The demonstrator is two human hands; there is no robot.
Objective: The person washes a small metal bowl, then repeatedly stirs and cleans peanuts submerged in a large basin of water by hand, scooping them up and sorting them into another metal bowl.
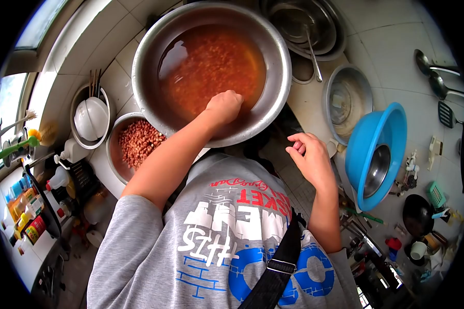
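A large steel basin (278, 82) holds reddish water with many red-skinned peanuts (206, 67) under the surface. Over the near right part of its water is my left hand (225, 107), its fingers curled closed; whatever they hold is hidden. My right hand (310, 155) is apart from the basin, to its lower right, with thumb and fingers curled in. Something pinkish shows between them, too small to name. Beside the large basin on the left, partly under my left forearm, a smaller steel bowl (113, 154) contains more reddish peanuts (138, 141).
A blue plastic basin (391, 139) with a steel bowl inside stands at the right. Behind it are a metal basin (368, 87) and stacked steel bowls (340, 31) with a ladle (313, 54). On the left, a pot (107, 129) holds a white bowl and chopsticks.
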